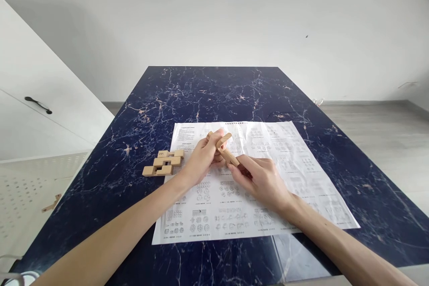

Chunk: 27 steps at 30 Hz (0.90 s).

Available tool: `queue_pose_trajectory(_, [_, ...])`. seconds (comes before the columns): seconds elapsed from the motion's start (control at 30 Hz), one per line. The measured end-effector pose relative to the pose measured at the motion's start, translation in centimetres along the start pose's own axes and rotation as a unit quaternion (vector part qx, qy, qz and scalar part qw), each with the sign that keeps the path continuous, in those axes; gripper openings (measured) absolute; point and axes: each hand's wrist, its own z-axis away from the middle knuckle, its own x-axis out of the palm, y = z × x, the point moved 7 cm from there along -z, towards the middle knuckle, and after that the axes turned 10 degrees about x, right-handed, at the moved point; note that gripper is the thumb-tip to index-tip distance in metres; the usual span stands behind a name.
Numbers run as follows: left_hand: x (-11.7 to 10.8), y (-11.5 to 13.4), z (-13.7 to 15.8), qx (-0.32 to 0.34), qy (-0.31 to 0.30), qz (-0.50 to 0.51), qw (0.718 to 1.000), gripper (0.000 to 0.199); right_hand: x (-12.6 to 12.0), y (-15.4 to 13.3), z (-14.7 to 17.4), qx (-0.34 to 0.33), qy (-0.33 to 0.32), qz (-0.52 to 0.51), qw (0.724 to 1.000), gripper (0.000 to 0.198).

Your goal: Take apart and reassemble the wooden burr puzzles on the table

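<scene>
Over a printed paper sheet [317, 192], my two hands meet around notched wooden puzzle pieces. Closed fingers of my left hand [200, 161] grip a light wooden puzzle piece [224, 140], whose end sticks out past the thumb. My right hand [263, 178] pinches the lower end of another wooden puzzle piece [229, 157], which slants up to meet the first. Whether the two are interlocked is hard to make out, since fingers cover the joint. Left of my left wrist, several notched wooden pieces [164, 161] lie close together, partly over the sheet's left edge.
The dark blue marbled table [208, 94] runs away toward a pale wall. A white cabinet with a black handle [38, 105] stands at the left. Below the table's left edge, a wooden piece [51, 203] lies on a perforated pale surface. A round white-rimmed object [29, 277] shows bottom left.
</scene>
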Motion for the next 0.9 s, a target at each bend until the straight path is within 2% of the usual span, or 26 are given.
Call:
queue_pose_trajectory(0.37, [0.2, 0.5, -0.1, 0.035, 0.004, 0.010, 0.999, 0.048, 0.1, 0.1, 0.0, 0.010, -0.004, -0.007, 1.000, 0.036])
queue_pose_trajectory(0.47, [0.0, 0.5, 0.0, 0.032, 0.004, 0.020, 0.999, 0.046, -0.2, 0.4, -0.3, 0.017, -0.036, -0.019, 0.999, 0.033])
queue_pose_trajectory(0.57, [-0.5, 0.4, -0.3, 0.042, -0.001, 0.038, 0.998, 0.049, -0.7, 1.2, -0.9, 0.026, -0.065, -0.028, 0.997, 0.020])
queue_pose_trajectory(0.7, [-0.9, 0.3, -0.8, 0.054, -0.007, 0.062, 0.997, 0.056, -2.0, 3.4, -1.7, 0.075, -0.043, -0.011, 0.996, 0.017])
queue_pose_trajectory(0.9, [-0.5, 0.4, -0.8, 0.048, -0.023, 0.063, 0.997, 0.057, -0.9, 5.1, -1.8, 0.073, -0.143, 0.000, 0.987, 0.030])
